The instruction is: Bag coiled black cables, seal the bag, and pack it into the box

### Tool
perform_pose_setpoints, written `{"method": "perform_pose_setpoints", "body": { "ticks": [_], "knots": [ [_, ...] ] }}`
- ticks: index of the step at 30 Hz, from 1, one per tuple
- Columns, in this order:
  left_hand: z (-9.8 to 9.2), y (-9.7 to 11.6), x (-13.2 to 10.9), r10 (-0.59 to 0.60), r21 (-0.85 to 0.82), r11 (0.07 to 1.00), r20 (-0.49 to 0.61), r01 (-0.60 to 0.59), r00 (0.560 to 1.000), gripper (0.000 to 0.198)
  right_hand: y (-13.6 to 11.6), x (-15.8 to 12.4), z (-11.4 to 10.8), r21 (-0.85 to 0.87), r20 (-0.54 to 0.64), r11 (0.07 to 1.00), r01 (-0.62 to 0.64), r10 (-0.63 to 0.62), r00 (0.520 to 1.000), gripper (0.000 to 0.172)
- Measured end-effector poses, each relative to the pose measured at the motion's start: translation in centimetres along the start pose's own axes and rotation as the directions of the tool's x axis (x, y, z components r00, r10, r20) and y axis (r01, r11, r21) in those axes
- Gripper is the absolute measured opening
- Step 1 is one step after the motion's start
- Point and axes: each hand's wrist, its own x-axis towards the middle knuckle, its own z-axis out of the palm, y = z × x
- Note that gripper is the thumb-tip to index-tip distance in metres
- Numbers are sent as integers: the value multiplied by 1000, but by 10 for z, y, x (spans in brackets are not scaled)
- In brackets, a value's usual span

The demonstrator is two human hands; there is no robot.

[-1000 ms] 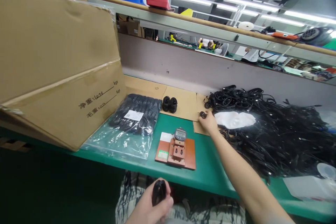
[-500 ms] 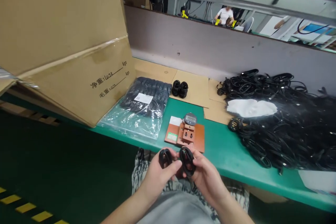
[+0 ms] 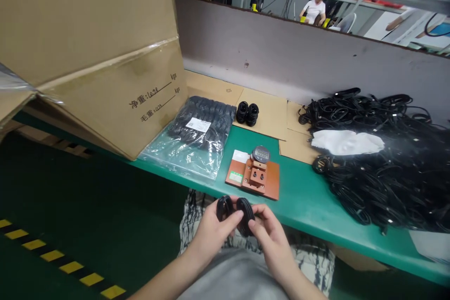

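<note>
Close in front of my body, my left hand (image 3: 215, 225) is closed around a small coiled black cable (image 3: 224, 207). My right hand (image 3: 269, 230) grips a second coiled black cable (image 3: 245, 216) at its right side, with the thumb on the coil. The left thumb reaches across to that second coil, and the two coils sit side by side. Just beyond them, at the bench edge, lies a copper-coloured measuring fixture (image 3: 258, 178) with a round digital gauge (image 3: 260, 154). Fingertips behind the coils are partly hidden.
A clear plastic bag (image 3: 200, 136) of coiled cables lies left of the fixture, beside a large cardboard box (image 3: 116, 79). Two cable coils (image 3: 247, 113) stand on cardboard (image 3: 270, 117). At right, a big heap of black cables (image 3: 393, 183) carries a white cloth-like piece (image 3: 346, 142).
The right-hand coil has turned and come closer to the left one, and my right fingers have shifted on it. The camera view has moved a little, so the bench scene sits slightly differently.
</note>
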Motion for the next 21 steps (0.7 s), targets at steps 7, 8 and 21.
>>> {"method": "perform_pose_setpoints", "body": {
  "ticks": [7,8,21],
  "knots": [
    [-6,-8,4,-36,-135,990,20,39,999,45,6,9,-4,-75,-47,997,-7,3,999,53],
    [-6,-7,3,-36,-153,987,50,44,998,42,7,9,-5,-84,-79,996,1,-7,997,58],
    [-6,-10,0,16,-219,976,87,3,996,44,-3,5,-5,311,99,914,-262,243,965,34]
  ]
}}
